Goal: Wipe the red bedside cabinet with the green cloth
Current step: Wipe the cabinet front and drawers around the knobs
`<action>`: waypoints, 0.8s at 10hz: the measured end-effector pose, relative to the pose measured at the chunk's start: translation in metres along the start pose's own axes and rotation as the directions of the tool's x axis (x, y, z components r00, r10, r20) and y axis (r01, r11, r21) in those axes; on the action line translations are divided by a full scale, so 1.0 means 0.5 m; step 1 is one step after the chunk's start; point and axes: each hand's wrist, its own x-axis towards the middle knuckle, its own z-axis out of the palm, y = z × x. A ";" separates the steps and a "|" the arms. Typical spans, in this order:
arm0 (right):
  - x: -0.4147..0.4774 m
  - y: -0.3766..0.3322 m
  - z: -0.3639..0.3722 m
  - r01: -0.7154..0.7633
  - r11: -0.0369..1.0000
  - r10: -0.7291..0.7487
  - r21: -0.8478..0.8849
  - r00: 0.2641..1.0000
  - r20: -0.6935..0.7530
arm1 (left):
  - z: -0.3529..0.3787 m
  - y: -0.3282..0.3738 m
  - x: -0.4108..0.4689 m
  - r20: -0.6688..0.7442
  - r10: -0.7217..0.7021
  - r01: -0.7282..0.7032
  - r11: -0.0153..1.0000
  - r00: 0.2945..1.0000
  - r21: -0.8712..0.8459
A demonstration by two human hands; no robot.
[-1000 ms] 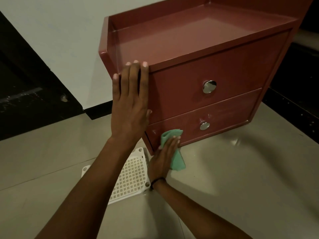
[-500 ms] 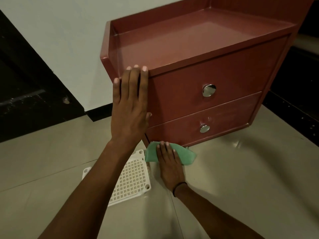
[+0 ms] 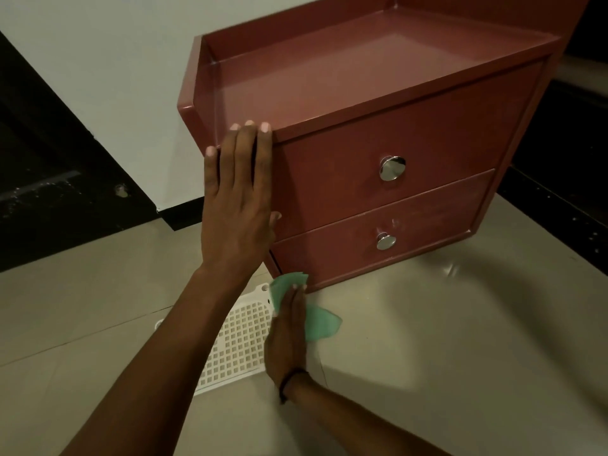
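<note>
Red wooden bedside cabinet (image 3: 378,179) stands on the floor; our left hand (image 3: 238,199) lies open, bracing its corner, our right hand (image 3: 286,330) presses the crumpled green cloth (image 3: 320,322) at its bottom front edge; how much remains unwiped we cannot tell

A single head-worn wide-angle view looks forward and steeply down from close above, onto the front corner of the red bedside cabinet (image 3: 378,133) and the tiled floor (image 3: 460,340) beneath, with both forearms reaching in from the near edge.
</note>
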 end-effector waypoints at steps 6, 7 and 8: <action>0.129 -0.056 -0.066 0.269 0.872 -0.381 -0.408 0.897 -0.223 | 0.001 -0.002 -0.001 -0.012 0.005 -0.005 1.000 1.000 -0.011; 0.170 -0.065 -0.105 0.216 0.918 -0.336 -0.333 0.871 -0.359 | -0.001 -0.005 -0.002 -0.006 0.010 -0.010 1.000 1.000 -0.014; 0.232 -0.100 -0.151 0.084 0.983 -0.165 -0.161 0.786 -0.595 | -0.001 -0.003 -0.001 -0.002 0.005 -0.006 1.000 1.000 -0.018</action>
